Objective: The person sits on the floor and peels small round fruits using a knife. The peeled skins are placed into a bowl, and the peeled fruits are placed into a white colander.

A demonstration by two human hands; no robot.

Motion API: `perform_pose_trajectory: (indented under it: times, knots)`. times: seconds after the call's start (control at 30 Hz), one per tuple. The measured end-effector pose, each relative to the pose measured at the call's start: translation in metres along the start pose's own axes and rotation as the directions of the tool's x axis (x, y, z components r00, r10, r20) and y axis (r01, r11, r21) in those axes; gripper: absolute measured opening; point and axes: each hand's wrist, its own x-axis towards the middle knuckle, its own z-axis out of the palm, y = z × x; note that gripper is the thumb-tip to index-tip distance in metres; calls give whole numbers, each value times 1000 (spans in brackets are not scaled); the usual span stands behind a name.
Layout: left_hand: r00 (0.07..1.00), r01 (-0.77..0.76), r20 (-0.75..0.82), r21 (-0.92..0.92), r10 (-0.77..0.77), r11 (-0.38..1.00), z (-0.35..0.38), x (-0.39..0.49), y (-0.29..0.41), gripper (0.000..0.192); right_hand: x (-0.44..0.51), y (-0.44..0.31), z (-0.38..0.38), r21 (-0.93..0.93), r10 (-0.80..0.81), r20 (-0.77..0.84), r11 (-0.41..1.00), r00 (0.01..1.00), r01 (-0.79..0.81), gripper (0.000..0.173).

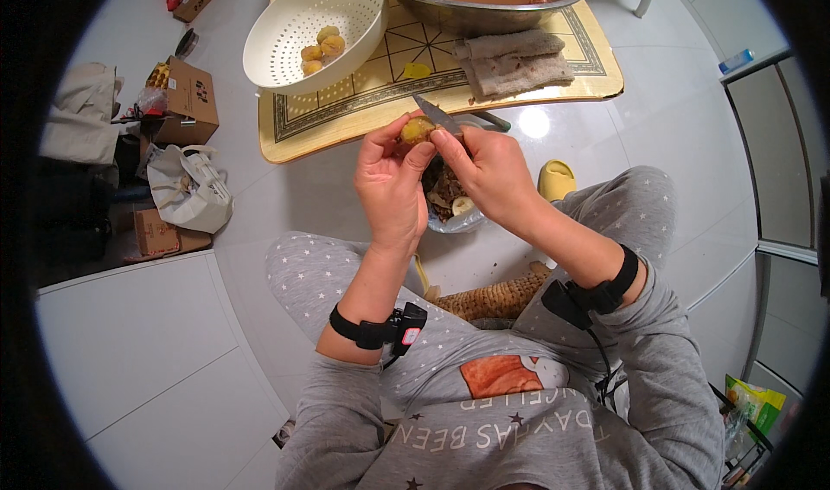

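Note:
Between its thumb and fingers, my left hand (392, 178) holds a yellow chestnut (416, 130), partly peeled with some brown on it. My right hand (493, 172) grips a knife, its blade (433, 110) pointing up and left just beside the chestnut. The right thumb presses against the nut. The knife's handle is mostly hidden in the fingers. Below the hands, a bin lined with a plastic bag (454, 224) contains brown peelings (444, 188). Several peeled chestnuts (332, 44) lie in a white colander (279, 42) beyond my left hand.
On the low wooden table (324, 123) stand the colander and a metal basin (480, 20) of brownish water with chestnuts in it. A folded grey-brown towel (515, 65) lies near the table's front edge. A yellow slipper (556, 180) is right of the bin. Cardboard boxes (191, 101) sit at left.

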Motion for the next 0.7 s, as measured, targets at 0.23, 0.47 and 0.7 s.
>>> perform_pose_trajectory:
  times: [0.23, 0.47, 0.7]
  knots:
    - [999, -23, -43, 42, 25, 999, -1, -1, -3, 35, 0, 1, 2, -75, -35, -25, 997, 999, 33, 47]
    - [997, -46, -55, 37, 48, 998, -1, -2, -4, 34, 0, 2, 4, -109, -56, -43, 993, 998, 51, 46]
    - [997, -42, -55, 67, 45, 997, -5, -2, -4, 34, 0, 5, 5, -152, -82, -29, 985, 996, 76, 48]
